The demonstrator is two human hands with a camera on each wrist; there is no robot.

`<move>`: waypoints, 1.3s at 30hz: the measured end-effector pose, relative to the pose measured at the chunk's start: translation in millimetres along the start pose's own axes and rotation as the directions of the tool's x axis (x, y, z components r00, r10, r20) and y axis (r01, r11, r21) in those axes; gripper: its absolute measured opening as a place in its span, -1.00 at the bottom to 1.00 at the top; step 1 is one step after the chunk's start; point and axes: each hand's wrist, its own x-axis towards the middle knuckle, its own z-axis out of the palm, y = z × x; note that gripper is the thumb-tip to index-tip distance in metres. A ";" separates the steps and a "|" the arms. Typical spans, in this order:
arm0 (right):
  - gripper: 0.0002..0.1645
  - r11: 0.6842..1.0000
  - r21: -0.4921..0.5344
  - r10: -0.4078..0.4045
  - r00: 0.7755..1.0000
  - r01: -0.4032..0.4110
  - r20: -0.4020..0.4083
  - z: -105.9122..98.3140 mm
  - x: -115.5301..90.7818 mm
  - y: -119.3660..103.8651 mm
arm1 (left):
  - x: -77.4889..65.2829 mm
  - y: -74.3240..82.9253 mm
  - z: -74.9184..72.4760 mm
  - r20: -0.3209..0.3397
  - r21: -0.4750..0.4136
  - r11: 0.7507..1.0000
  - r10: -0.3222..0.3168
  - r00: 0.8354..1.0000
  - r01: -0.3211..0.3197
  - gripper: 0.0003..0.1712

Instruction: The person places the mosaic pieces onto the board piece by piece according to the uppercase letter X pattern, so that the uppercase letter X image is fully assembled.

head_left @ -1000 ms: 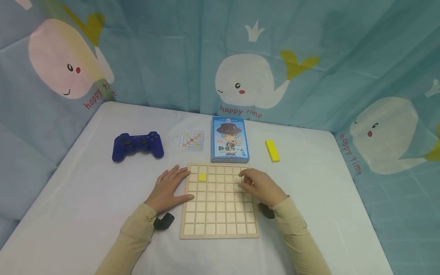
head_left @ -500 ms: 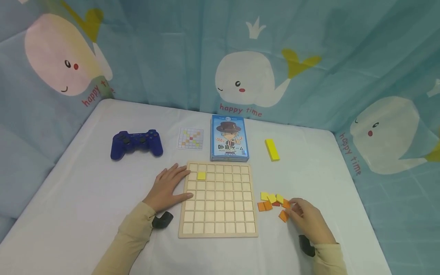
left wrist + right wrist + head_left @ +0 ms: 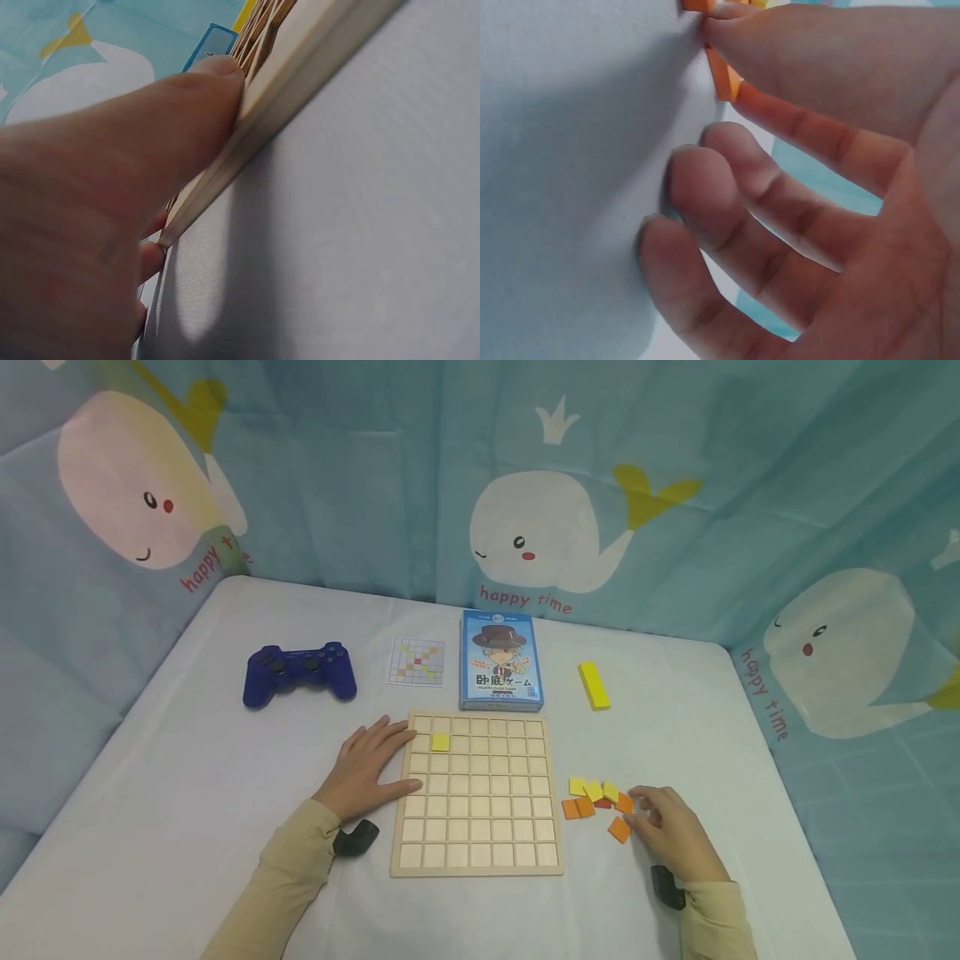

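A wooden grid board (image 3: 480, 870) lies on the table with one yellow tile (image 3: 440, 742) in a cell near its far left corner. My left hand (image 3: 367, 772) rests along the board's left edge, fingers spread; in the left wrist view the thumb (image 3: 202, 97) touches the board's rim (image 3: 259, 124). To the board's right is a loose group of yellow tiles (image 3: 577, 786), orange tiles (image 3: 572, 810) and a partly covered red tile (image 3: 602, 804). At this group my right hand (image 3: 675, 831) pinches an orange tile (image 3: 721, 75) between thumb and index finger, other fingers loosely bent.
Behind the board stand a blue game box (image 3: 501, 662) and a small card with a coloured grid pattern (image 3: 416, 662). A blue game controller (image 3: 300, 673) lies at the left, a yellow block (image 3: 594, 686) at the right. A whale-print curtain (image 3: 360, 485) hangs behind the table.
My right hand has moved from above the board's right side down to the tile group, uncovering those tiles. Over the last half second it has barely moved. My left hand stays at the board.
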 end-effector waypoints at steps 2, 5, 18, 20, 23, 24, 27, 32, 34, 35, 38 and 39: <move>-0.59 1.000 -0.007 -0.001 1.000 0.001 -0.006 1.2 0.8 0.2 | 0.2 -0.5 0.4 -0.001 0.004 1.000 0.001 1.000 -0.001 -0.08; -0.62 1.000 -0.012 -0.009 1.000 0.009 -0.023 3.1 2.5 0.8 | 0.5 -1.9 1.1 -0.003 0.012 1.000 0.002 1.000 -0.002 -0.08; -0.66 0.997 -0.032 -0.065 0.997 0.064 -0.038 -10.4 8.8 1.6 | 1.4 -4.0 1.6 -0.006 0.010 1.000 -0.001 1.000 0.002 -0.07; -0.67 0.993 -0.041 -0.111 0.992 0.109 -0.055 -13.6 13.6 -1.3 | 1.2 -3.8 1.4 -0.005 0.008 1.000 -0.001 1.000 0.001 -0.07; -0.67 0.986 -0.043 -0.166 0.985 0.164 -0.050 -17.7 25.0 -12.3 | 0.7 -3.1 0.6 -0.006 0.005 1.000 -0.002 1.000 0.002 -0.07; -0.66 0.984 -0.044 -0.172 0.984 0.170 -0.039 -18.5 29.3 -17.5 | 0.6 -3.0 0.5 -0.005 0.004 1.000 -0.002 1.000 0.002 -0.07; -0.65 0.981 -0.025 -0.192 0.981 0.192 0.010 -18.9 43.3 -34.0 | 0.6 -2.6 0.2 -0.005 0.003 1.000 0.001 1.000 -0.001 -0.08; -0.68 0.962 0.030 -0.275 0.959 0.273 0.068 -11.4 67.9 -60.1 | 0.6 -2.1 0.2 -0.014 -0.001 1.000 0.009 1.000 -0.009 -0.09; -0.70 0.951 0.058 -0.308 0.948 0.304 0.083 -6.6 77.8 -69.3 | 0.4 -1.9 0.5 -0.021 -0.001 1.000 0.014 1.000 -0.014 -0.11; -0.70 0.946 0.067 -0.322 0.942 0.317 0.096 -3.5 82.6 -73.8 | 0.1 -1.6 0.7 -0.025 -0.001 1.000 0.017 1.000 -0.017 -0.12; -0.70 0.934 0.104 -0.353 0.927 0.341 0.129 6.1 94.1 -83.9 | -0.5 -0.9 1.1 -0.032 0.003 1.000 0.027 0.999 -0.027 -0.16; -0.70 0.932 0.119 -0.358 0.923 0.343 0.141 9.5 97.1 -87.0 | -0.6 -0.7 1.1 -0.031 0.005 1.000 0.029 0.999 -0.028 -0.17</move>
